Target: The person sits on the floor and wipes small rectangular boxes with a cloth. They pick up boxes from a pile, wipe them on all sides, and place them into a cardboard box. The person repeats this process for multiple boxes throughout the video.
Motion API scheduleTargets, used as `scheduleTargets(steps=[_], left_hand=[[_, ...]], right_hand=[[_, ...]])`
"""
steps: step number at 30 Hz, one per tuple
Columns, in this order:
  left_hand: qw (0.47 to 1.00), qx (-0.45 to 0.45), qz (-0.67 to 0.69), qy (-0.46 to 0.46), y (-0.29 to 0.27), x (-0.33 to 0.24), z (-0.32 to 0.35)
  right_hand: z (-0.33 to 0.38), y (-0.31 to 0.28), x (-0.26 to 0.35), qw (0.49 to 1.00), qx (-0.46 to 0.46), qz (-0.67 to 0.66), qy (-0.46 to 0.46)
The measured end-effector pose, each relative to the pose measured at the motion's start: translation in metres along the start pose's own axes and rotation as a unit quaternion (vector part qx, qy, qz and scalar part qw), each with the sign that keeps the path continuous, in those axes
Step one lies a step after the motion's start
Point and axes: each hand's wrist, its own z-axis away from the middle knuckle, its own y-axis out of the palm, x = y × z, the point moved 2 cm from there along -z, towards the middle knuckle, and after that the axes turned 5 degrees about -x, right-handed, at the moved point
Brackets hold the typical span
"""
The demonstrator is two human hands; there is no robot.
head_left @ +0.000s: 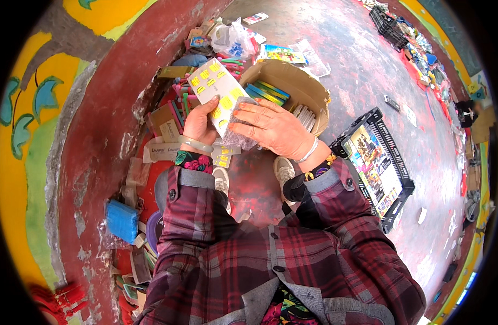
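A flat white card or box point(212, 86) with rows of yellow printed shapes is tilted up in front of me. My left hand point(202, 123) grips its lower left side, thumb on top. Crinkled clear plastic wrap point(238, 138) covers the card's right side. Over that wrap lies my right hand point(273, 127), its fingers long and pressed together; its thumb is hidden. Just beyond my right hand stands an open cardboard box point(308, 84) with green, blue and yellow packs point(268, 92) and white sticks inside.
At the left wall lie piled pens point(184, 105), a white plastic bag point(232, 39), cartons and a blue packet point(122, 221). A black crate point(403, 187) with a colourful printed sheet stands at right. More goods line the far right wall. My shoes point(284, 173) are below.
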Motion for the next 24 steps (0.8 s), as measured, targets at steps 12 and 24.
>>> scheduleTargets(steps=[12, 24], left_hand=[[0.974, 0.03, 0.2, -0.101, -0.028, 0.012, -0.016], [0.988, 0.108, 0.112, -0.009, 0.0, 0.025, -0.003]], right_hand=[[0.044, -0.018, -0.072, 0.735, -0.228, -0.312, 0.557], [0.035, -0.014, -0.07, 0.436, -0.385, -0.706, 0.403]])
